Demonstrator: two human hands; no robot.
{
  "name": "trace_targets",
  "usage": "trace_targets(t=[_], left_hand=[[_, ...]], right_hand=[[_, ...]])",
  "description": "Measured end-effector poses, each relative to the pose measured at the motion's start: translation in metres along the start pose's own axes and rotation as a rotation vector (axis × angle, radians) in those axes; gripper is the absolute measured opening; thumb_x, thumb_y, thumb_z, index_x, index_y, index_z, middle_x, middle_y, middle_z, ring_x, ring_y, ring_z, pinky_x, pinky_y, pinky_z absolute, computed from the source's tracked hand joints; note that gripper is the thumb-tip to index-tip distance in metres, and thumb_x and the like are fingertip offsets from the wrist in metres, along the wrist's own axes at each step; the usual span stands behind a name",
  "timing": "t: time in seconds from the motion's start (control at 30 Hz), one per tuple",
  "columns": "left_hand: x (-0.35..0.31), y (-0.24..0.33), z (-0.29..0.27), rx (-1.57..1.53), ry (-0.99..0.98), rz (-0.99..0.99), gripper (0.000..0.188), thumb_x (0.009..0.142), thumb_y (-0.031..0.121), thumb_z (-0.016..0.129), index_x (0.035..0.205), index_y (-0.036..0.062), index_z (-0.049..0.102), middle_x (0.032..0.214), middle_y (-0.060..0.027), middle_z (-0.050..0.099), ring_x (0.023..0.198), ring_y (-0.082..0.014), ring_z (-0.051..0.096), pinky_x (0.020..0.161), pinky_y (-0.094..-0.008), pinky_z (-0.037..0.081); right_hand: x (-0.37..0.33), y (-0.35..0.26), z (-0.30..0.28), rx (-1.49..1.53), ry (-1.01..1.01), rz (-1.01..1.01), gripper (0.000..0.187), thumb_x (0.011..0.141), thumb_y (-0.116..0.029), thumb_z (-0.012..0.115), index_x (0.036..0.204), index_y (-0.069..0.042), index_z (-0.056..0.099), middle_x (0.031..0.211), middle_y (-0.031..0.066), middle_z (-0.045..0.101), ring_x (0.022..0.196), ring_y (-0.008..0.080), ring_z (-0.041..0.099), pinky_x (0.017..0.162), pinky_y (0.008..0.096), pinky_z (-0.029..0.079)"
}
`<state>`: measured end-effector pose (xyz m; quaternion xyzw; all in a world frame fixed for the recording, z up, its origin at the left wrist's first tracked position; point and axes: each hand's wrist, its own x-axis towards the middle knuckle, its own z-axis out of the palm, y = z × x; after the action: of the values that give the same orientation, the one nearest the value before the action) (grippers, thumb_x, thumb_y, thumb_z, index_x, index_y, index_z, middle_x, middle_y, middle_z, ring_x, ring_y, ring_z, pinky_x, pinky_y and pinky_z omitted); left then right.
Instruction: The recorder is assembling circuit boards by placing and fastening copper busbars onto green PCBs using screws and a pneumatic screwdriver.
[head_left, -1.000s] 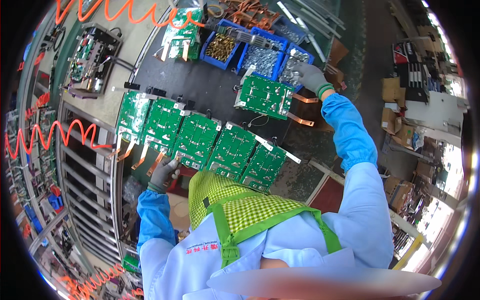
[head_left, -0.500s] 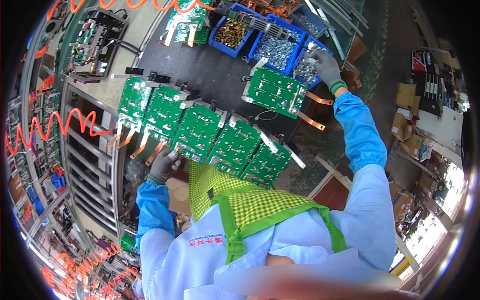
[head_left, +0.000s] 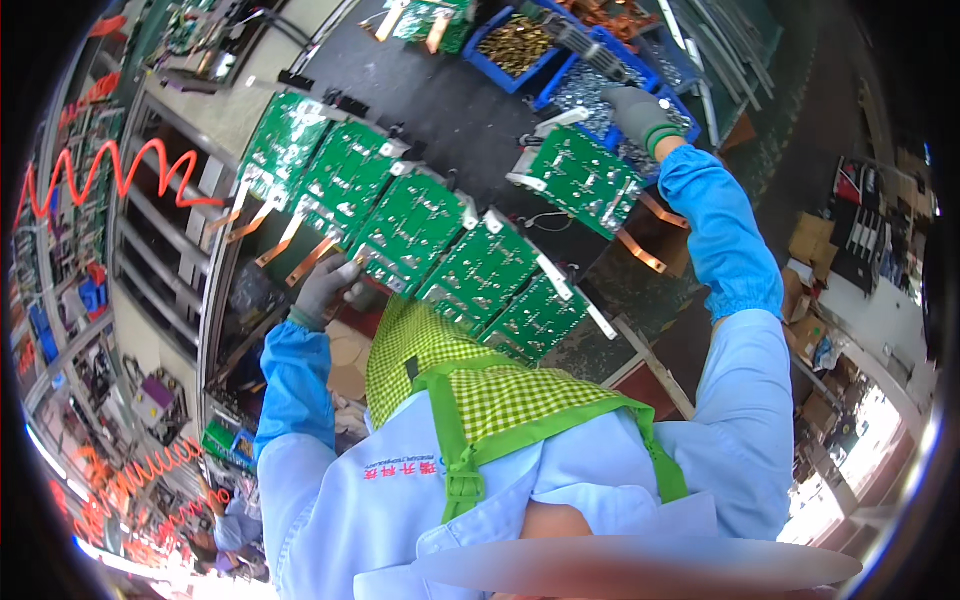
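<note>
The left hand (head_left: 326, 288) curls at a board's (head_left: 405, 232) near edge, its hold unclear. The right hand (head_left: 638, 114), fingers bent, partly hides metal bits (head_left: 582, 92); whether it grips any cannot be told.

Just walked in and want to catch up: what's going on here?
A person in a checked apron has their gloved right hand over blue bins of small silver-coloured parts; whether it holds any is hidden. The gloved left hand is at the near edge of a row of five green circuit boards. Another green board lies apart, beside the bins.
</note>
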<state>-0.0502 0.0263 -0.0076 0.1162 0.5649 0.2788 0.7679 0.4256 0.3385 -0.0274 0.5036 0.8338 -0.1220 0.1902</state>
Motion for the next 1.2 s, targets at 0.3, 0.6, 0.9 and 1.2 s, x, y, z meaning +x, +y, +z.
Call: trace_targets(t=[0.3, 0.6, 0.9, 1.2], left_hand=[[-0.003, -0.005, -0.004, -0.093, -0.066, 0.025, 0.024, 0.087, 0.020, 0.058, 0.100, 0.0003, 0.053, 0.075, -0.0030, 0.054, 0.056, -0.0062, 0.048, 0.046, -0.0174, 0.037], [-0.003, 0.001, 0.001, -0.077, -0.033, 0.046, 0.023, 0.086, 0.019, 0.058, 0.099, -0.0001, 0.054, 0.073, -0.0025, 0.056, 0.052, -0.0039, 0.047, 0.045, -0.0160, 0.039], [-0.006, -0.003, 0.000, 0.019, -0.079, 0.109, 0.022, 0.087, 0.026, 0.056, 0.089, 0.0038, 0.057, 0.067, 0.0010, 0.054, 0.051, -0.0028, 0.045, 0.046, -0.0159, 0.035], [0.002, -0.009, -0.008, 0.077, -0.153, 0.142, 0.020, 0.088, 0.022, 0.055, 0.089, 0.0022, 0.057, 0.068, -0.0015, 0.054, 0.055, -0.0075, 0.049, 0.049, -0.0202, 0.039]], right_hand=[[0.022, -0.012, 0.019, -0.167, 0.039, -0.053, 0.020, 0.079, -0.016, 0.055, 0.098, -0.011, 0.058, 0.090, 0.0142, 0.063, 0.087, 0.0322, 0.061, 0.073, 0.0445, 0.048], [0.004, -0.011, -0.007, -0.005, 0.100, 0.019, 0.023, 0.082, -0.019, 0.056, 0.103, -0.010, 0.056, 0.092, 0.0187, 0.061, 0.088, 0.0368, 0.058, 0.074, 0.0450, 0.046], [-0.077, -0.082, -0.142, 0.602, 0.596, 0.151, 0.019, 0.082, -0.014, 0.059, 0.100, -0.008, 0.057, 0.071, 0.0045, 0.061, 0.060, 0.0079, 0.055, 0.056, 0.0272, 0.046], [-0.060, -0.066, -0.071, 0.239, 0.531, 0.390, 0.022, 0.081, -0.028, 0.055, 0.095, -0.012, 0.059, 0.091, 0.0201, 0.062, 0.087, 0.0372, 0.059, 0.077, 0.0434, 0.047]])
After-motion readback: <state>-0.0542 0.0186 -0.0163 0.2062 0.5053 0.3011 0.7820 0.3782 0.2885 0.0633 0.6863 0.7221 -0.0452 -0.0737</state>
